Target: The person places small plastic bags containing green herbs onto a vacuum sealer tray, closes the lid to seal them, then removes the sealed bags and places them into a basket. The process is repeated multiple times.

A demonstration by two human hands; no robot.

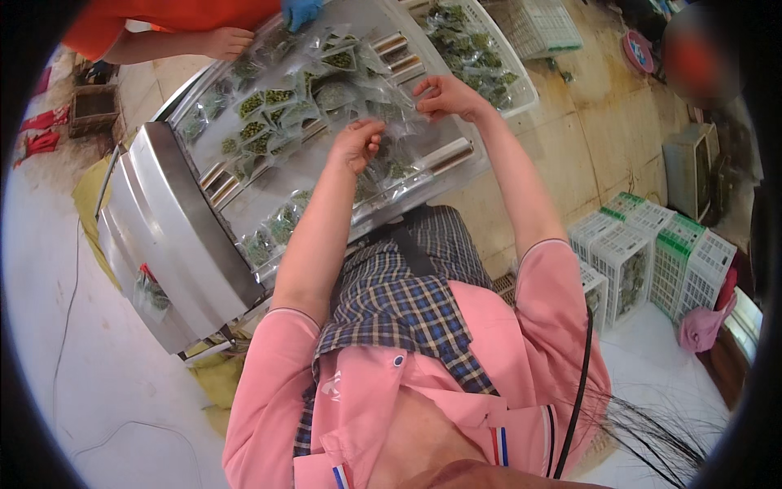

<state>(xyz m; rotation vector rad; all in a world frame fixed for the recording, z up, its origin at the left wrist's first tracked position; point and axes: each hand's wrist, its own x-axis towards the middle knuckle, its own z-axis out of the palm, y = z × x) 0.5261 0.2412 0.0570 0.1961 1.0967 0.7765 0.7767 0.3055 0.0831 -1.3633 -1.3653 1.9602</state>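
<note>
Before me lies a metal work surface [293,165] with sealing bars, strewn with clear plastic bags of green produce [263,131]. My left hand [359,144] is over the middle of it, thumb and fingers together near the edge of a clear bag [388,119]. To its right, my right hand [445,98] is curled at that bag's other side, fingertips close to the film. Whether either hand grips the film cannot be told. More filled bags [281,226] lie along the near edge, beside a metal sealing bar [449,156].
A co-worker's bare hand [231,44] and blue-gloved hand [300,12] are at the far side. A white crate [528,85] of filled bags adjoins the surface. A curved metal lid [183,232] stands left; stacked plastic crates [647,257] stand right.
</note>
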